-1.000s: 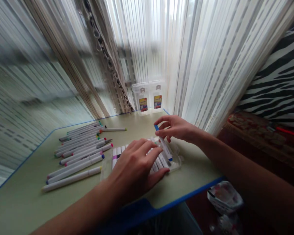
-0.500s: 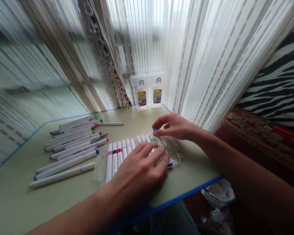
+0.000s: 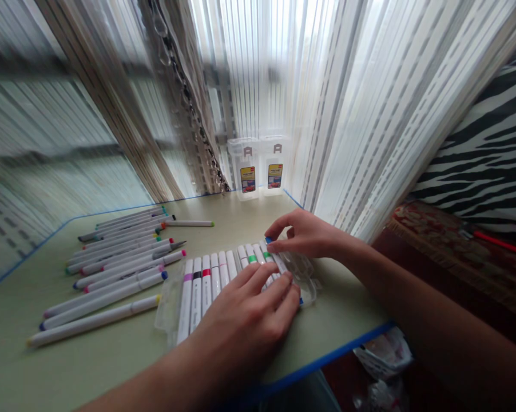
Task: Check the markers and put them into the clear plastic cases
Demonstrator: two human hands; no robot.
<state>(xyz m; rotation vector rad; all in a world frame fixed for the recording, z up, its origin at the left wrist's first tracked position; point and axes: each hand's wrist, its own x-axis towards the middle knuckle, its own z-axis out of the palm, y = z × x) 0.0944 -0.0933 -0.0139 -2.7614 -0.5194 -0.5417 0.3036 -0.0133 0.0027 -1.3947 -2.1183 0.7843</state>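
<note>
Markers (image 3: 112, 270) loose beside case (image 3: 165, 309); right fingers (image 3: 278, 225) pinch blue-ended marker (image 3: 281, 264); half-spread left fingers (image 3: 275, 289) partly cover row (image 3: 206, 280).

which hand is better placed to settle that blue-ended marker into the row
Probably the right hand: it pinches the far end of the blue-ended marker. The left hand lies across the row of markers, so it seems better placed to steady them.

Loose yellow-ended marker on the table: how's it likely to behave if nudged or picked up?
The yellow-ended marker would probably roll if nudged sideways: it's long, slim and lies loose on a flat table. It should lift stiffly, judging by its straight barrel. It's likely light too, being so slender.
</note>
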